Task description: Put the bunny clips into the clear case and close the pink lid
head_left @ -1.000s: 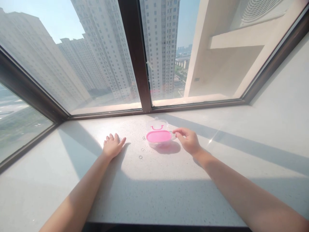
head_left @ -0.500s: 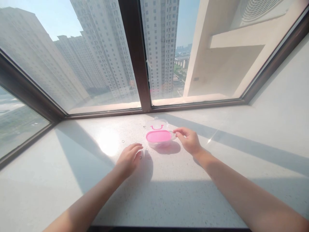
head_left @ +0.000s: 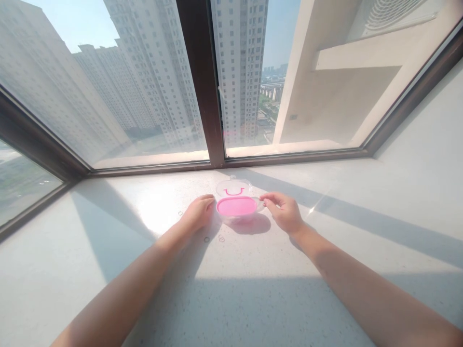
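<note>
The left hand [head_left: 198, 212], fingers curled, rests beside the open pink box [head_left: 237, 206]. The right hand [head_left: 284, 211] pinches its rim. Small rings [head_left: 207, 239] lie near.

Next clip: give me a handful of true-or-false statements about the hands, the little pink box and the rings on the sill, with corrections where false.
1. The pink box has its clear lid open. True.
2. The right hand is at the box's right edge. True.
3. The left hand lies far off by the left window frame. False: it is right beside the box's left side.
4. Small rings lie on the sill in front of the left hand. True.
5. The box stands on a wooden table. False: it stands on a pale speckled window sill.
</note>
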`<state>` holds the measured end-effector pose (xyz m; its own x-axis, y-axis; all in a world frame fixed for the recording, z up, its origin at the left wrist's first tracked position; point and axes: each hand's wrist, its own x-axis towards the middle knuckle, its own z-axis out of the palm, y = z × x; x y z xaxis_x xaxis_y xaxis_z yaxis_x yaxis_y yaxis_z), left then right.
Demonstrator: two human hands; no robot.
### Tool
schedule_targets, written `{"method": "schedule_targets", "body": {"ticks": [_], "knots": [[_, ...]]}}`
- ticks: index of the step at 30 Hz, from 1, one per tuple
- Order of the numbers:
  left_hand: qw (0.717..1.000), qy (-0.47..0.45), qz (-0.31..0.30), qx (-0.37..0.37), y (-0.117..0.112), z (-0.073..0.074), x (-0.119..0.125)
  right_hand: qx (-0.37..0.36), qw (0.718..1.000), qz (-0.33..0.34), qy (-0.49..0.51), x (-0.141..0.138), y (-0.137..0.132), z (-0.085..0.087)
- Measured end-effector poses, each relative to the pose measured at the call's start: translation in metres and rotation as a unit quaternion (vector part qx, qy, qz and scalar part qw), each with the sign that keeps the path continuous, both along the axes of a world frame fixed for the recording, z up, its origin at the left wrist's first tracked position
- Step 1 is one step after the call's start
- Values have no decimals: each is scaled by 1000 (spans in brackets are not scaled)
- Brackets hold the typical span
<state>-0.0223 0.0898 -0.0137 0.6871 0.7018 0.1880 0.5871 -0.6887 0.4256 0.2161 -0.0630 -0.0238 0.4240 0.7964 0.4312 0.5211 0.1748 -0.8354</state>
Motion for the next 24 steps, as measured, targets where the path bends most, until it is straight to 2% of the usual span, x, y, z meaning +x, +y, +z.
{"method": "schedule_targets", "body": {"ticks": [4,6,7,9,11,14,15,17,19,22,24], "knots": [[999,-17,-34,-9,-49,-5,-27,0,1000,2,0,-1,0,1],[999,-34,-20,-31,-66,-6,-39,2,1000,5,-3,-1,0,1],[997,-40,-33,-56,-71,-5,-44,3,1000,6,-5,-1,0,1],[992,-53,-44,-103,-70,-1,-52,6,1000,5,-8,-1,0,0],[993,-53,-4,-104,-57,4,-58,11,1000,1,-11,-1,0,-1],[992,-6,129,4,-28,10,-67,28,999,-9,-20,0,-3,1],[990,1,139,13,-20,10,-70,41,999,-14,-27,0,-4,3],[990,11,136,23,-12,8,-73,79,995,-30,-48,-1,-8,8],[994,14,110,22,-17,4,-75,127,988,-43,-77,-3,-13,16],[998,7,65,19,-42,-4,-75,184,974,-39,-123,-14,-21,27],[999,-19,23,12,-61,-9,-74,201,969,0,-142,-27,-24,30]]}}
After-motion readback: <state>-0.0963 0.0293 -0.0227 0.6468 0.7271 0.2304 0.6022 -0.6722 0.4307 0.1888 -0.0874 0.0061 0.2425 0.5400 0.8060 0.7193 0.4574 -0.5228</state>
